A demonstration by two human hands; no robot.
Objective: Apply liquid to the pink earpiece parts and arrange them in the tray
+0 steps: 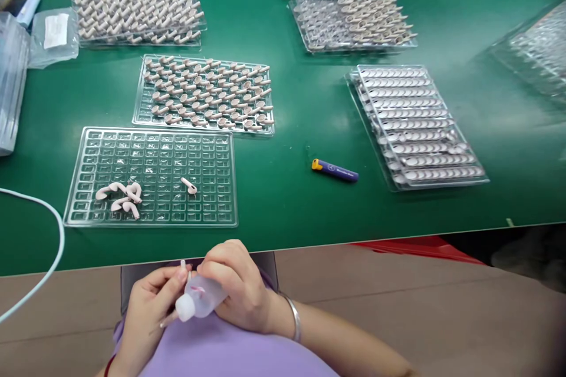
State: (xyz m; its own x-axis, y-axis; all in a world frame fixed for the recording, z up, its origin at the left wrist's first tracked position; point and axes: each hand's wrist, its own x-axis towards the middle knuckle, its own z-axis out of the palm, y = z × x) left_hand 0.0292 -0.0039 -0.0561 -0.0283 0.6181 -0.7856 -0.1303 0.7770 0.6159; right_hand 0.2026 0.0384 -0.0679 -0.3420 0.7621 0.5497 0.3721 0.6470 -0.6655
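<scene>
My left hand (pixel 152 300) pinches a small white earbud-like piece (pixel 183 266) between thumb and fingers, just off the table's front edge. Wrapped round a translucent bottle with a white cap (pixel 201 297) is my right hand (pixel 239 283), close beside the left. The bottle lies tilted, its cap end toward my left hand. In front of my hands, a clear compartment tray (pixel 221 179) holds several loose white earbud pieces (pixel 132 191) at its left and a single one (pixel 189 187) further right.
Behind it stands a tray of earbud pieces (pixel 212 94). A purple lighter-like object (pixel 336 171) lies on the green table (pixel 283 200). Stacked trays of oval parts (pixel 424 129) stand right, more filled trays (pixel 137 9) at the back. A white cable (pixel 59 235) curves at the left.
</scene>
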